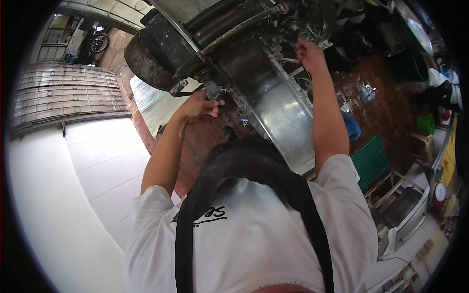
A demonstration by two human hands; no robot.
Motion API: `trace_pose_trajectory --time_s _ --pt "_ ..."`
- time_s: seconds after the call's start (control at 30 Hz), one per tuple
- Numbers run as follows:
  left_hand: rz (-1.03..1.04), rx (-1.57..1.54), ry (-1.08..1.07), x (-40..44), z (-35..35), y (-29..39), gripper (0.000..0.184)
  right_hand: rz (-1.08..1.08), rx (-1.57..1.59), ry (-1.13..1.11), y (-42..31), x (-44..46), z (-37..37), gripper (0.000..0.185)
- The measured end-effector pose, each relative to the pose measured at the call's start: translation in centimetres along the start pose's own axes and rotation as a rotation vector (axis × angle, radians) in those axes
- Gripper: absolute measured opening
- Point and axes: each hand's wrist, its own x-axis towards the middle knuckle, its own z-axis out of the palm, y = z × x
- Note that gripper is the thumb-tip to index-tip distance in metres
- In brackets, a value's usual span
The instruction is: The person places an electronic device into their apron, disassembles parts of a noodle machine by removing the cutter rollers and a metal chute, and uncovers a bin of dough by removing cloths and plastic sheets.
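A large dark machine with rollers (220, 24) stands in front of me, and a shiny steel sheet (278, 107) slopes from it toward my body. My left hand (202, 105) is at the machine's left side, its fingers curled at a grey, caked knob (214, 91). On the opposite side my right hand (310, 54) reaches up with closed fingers against the grey-smeared machine parts (310, 34). What the right fingertips grip is hidden among these dark parts. A black apron (249, 158) hangs over my white shirt.
A rounded dark housing (146, 58) juts out at the machine's left. Wet-looking brick floor (361, 90) lies to the right, with a green crate (370, 161), a blue basin (350, 127) and a green container (425, 124). A white-tiled surface (105, 161) is at left.
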Motion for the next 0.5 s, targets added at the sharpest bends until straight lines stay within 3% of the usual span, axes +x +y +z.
trace_pose_trajectory --time_s 0.07,0.27,0.37,0.47,0.5 --pt "0.049 0.066 0.027 0.0 0.9 -0.3 0.032 -0.493 -0.823 0.244 1.2 -1.3 0.8 0.033" --pt "-0.007 0.165 0.172 0.1 0.9 -0.7 0.041 -0.637 -0.928 0.413 -0.6 -5.8 1.9 0.045" --pt "-0.096 -0.058 0.290 -0.2 2.1 0.7 0.040 0.222 0.015 0.025 -2.5 -6.5 1.6 0.061" --pt "-0.065 -0.261 0.144 -0.2 1.9 0.9 0.033 0.486 0.513 -0.249 -3.4 -3.0 1.4 0.068" --pt "-0.030 -0.203 0.100 -0.5 1.4 1.0 0.033 0.512 0.607 -0.151 -3.7 -3.1 1.9 0.056"
